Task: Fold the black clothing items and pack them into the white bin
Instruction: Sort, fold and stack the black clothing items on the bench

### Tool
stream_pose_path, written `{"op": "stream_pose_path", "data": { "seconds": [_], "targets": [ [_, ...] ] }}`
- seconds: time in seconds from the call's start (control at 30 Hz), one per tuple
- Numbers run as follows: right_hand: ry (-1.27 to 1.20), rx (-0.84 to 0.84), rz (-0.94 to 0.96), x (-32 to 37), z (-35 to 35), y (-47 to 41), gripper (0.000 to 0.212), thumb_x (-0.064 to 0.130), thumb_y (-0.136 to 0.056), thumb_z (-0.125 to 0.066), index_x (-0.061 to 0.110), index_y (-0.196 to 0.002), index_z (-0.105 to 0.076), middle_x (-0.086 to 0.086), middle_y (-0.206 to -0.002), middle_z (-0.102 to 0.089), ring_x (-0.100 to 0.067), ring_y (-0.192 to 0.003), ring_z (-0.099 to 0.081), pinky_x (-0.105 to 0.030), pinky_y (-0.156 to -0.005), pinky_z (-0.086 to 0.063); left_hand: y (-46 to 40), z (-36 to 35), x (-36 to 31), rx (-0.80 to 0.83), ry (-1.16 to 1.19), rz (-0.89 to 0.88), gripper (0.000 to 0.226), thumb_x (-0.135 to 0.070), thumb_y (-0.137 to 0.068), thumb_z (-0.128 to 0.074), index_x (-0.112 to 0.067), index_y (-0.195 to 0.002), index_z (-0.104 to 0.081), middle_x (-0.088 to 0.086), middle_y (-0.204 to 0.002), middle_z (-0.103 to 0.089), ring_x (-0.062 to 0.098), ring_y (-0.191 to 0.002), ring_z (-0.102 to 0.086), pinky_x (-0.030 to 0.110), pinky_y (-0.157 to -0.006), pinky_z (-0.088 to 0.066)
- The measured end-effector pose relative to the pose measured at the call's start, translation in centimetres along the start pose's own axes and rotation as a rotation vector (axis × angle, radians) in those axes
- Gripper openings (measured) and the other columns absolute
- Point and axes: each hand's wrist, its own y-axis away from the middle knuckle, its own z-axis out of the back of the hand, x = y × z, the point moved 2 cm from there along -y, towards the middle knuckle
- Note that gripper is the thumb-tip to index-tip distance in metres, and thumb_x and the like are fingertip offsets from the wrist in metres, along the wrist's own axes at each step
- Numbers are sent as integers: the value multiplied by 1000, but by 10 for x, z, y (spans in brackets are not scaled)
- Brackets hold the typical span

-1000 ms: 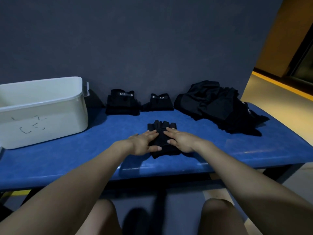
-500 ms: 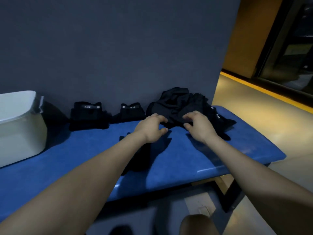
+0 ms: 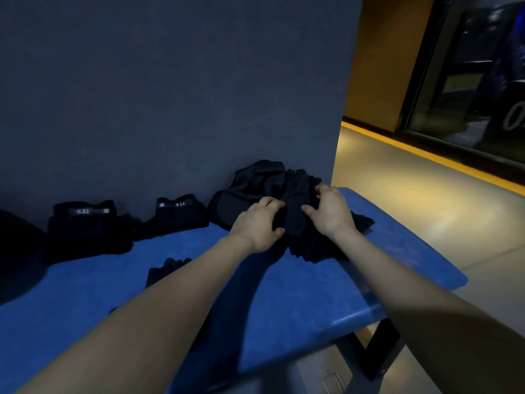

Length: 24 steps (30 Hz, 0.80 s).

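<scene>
Under the left forearm [image 3: 159, 317], a folded black item [image 3: 164, 270] lies half hidden.

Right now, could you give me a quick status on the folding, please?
Both hands, left hand and right hand, gripping the unfolded black pile. Three folded pieces on the blue bench. White bin out of view. Nothing in the way.
</scene>
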Motion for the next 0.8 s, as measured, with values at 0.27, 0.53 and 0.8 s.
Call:
{"op": "stream_pose_path", "data": {
  "seconds": [0.27, 0.53, 0.8],
  "targets": [
    [-37, -115, 88, 9, -4, 4, 31, 20, -94, -54, 3, -120, -55, -12, -122, -50, -29, -118, -44, -40, -100, -40, 3, -1, 6, -5, 115, -5, 56, -30, -92, -55, -21, -143, -32, -5, -147, -30, 18, -131, -36, 38, -105, -39],
    [-276, -64, 293, 53, 25, 29, 18, 22, -92, -57, 10, -105, -59, -1, -97, -65, -18, -88, -59, -31, -76, -49, 31, 37, 1, -250, 707, 148, 36, -37, -91, -56, -18, -122, -54, 1, -123, -54, 15, -110, -55, 25, -91, -45],
    [-604, 480, 386, 116, 30, 71, 26, 13, -98, -47, 14, -118, -62, 2, -115, -66, -9, -108, -60, -21, -98, -44, 84, 81, 4, -92, 1444, 355, 36, -37, -88, -61, -10, -112, -62, 3, -90, -70, 17, -83, -66, 30, -74, -56]
  ]
}}
